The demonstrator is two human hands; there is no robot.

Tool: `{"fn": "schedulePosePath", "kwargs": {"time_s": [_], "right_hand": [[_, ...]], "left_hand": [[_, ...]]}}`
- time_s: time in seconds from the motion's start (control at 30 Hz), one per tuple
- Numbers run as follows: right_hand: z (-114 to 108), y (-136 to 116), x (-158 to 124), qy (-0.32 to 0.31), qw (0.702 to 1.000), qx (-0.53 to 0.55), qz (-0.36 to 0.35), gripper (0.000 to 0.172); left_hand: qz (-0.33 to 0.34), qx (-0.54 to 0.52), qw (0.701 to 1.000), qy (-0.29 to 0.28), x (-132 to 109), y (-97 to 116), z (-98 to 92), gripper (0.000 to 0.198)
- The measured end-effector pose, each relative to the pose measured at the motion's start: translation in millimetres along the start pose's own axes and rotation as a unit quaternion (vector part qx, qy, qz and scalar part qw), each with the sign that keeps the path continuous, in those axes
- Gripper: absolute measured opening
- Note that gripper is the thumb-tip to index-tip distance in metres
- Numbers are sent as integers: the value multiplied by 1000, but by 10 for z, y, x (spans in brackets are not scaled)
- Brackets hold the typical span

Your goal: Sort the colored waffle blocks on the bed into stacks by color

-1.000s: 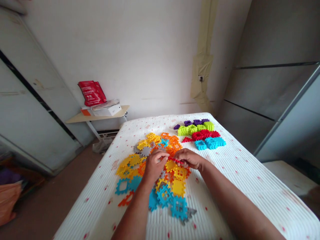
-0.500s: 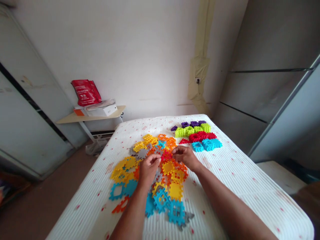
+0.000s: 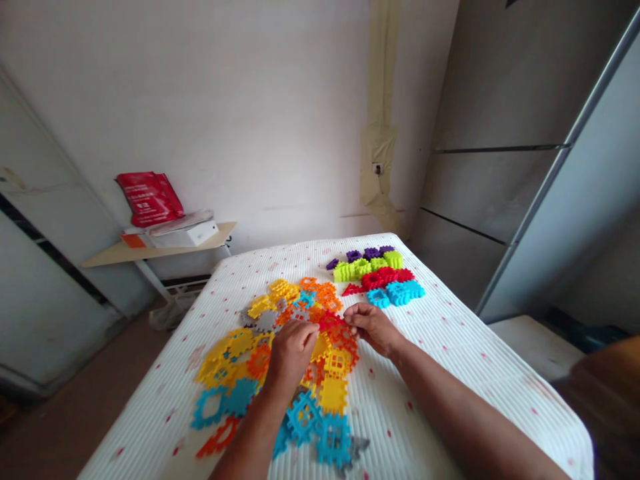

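Note:
My left hand [image 3: 294, 347] is closed over the middle of a pile of toothed plastic interlocking tiles. Its fingers are curled in, and whatever they hold is hidden. My right hand [image 3: 374, 328] is at the pile's right edge, its thumb and fingers pinched at the side of a red interlocking tile [image 3: 329, 321]. That red tile shows between my two hands. Around them lie orange tiles [image 3: 327, 295], yellow tiles [image 3: 334, 395], blue tiles [image 3: 334, 439] and grey tiles [image 3: 267, 321], some overlapping. My left forearm covers part of the pile.
Sorted rows stand at the far right of the table: purple tiles [image 3: 371, 253], lime green tiles [image 3: 361, 269], red tiles [image 3: 387, 277] and light blue tiles [image 3: 405, 292]. A white quilted cover [image 3: 450, 387] lies under everything. Behind left, a small side table [image 3: 107, 252] bears a red bag [image 3: 149, 200].
The camera view has shifted, so the whole scene sits further left. My left hand has turned over into a more closed shape. My right hand stays beside the red tile.

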State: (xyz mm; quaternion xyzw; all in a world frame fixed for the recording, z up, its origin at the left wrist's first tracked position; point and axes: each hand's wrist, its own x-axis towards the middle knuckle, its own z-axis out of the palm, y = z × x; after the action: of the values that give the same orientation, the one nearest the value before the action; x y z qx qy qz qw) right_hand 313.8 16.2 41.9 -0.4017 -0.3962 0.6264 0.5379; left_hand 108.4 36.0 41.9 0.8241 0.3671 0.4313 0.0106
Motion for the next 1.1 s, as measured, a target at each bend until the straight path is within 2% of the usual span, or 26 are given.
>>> {"fn": "schedulePosePath", "kwargs": {"time_s": [0.1, 0.2, 0.3, 0.43, 0.53, 0.63, 0.9, 1.1], "right_hand": [[-183, -25, -67, 27, 996, -79, -24, 27], [-412, 13, -166, 48, 977, -208, -23, 25], [-609, 77, -288, 45, 958, -282, -18, 23], [-733, 116, -398, 38, 948, -315, -35, 21], [-743, 116, -405, 33, 944, -326, -41, 21], [-738, 117, -385, 27, 938, -341, -49, 22], [-749, 125, -387, 15, 936, -347, -54, 20], [-748, 119, -374, 13, 935, -351, -55, 20]], "left_hand": [[-52, -2, 998, -31, 181, 12, 0, 15], [-133, 8, 987, -89, 455, 7, 103, 13], [-194, 32, 971, -136, 721, -2, 345, 14], [-206, 57, 963, -163, 923, -15, 758, 16], [-209, 83, 957, -184, 989, -21, 985, 16], [-207, 110, 951, -201, 1031, -27, 1105, 18], [-203, 161, 937, -234, 1044, -79, 1256, 22], [-200, 179, 930, -251, 1009, -100, 1287, 25]]}}
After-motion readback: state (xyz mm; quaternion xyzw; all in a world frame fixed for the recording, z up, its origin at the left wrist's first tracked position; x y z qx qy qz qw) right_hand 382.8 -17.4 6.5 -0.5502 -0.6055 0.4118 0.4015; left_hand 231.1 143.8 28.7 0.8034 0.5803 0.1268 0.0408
